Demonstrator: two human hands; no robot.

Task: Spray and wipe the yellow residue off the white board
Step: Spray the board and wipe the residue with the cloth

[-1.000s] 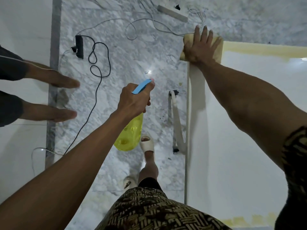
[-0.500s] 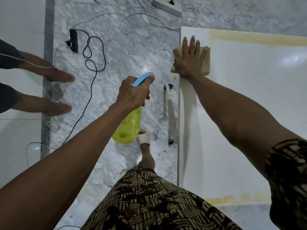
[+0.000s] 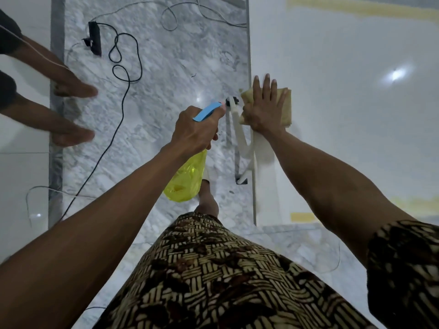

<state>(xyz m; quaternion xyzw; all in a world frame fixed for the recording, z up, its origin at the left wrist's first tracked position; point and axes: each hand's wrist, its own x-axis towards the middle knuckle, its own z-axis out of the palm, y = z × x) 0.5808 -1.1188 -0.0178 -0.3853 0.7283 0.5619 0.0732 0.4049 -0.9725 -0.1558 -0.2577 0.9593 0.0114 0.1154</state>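
Observation:
The white board (image 3: 344,119) fills the right side, standing over the marble floor. Yellow residue runs as a band along its far edge (image 3: 356,8) and in patches along its near edge (image 3: 303,217). My right hand (image 3: 263,108) lies flat, fingers spread, pressing a tan cloth (image 3: 286,108) against the board's left edge. My left hand (image 3: 194,131) grips a yellow spray bottle (image 3: 186,180) with a blue trigger head (image 3: 207,111), held over the floor just left of the board, nozzle towards the cloth.
Another person's two feet (image 3: 71,112) stand at the left. A black cable (image 3: 123,74) and plug block (image 3: 94,41) trail over the marble floor, with thin white wires further back. A white stand leg (image 3: 237,129) sits beside the board's left edge. My own foot (image 3: 207,198) is below the bottle.
My right hand has slid the cloth down the board's left edge, from the far corner towards me. The left hand keeps its grip on the bottle.

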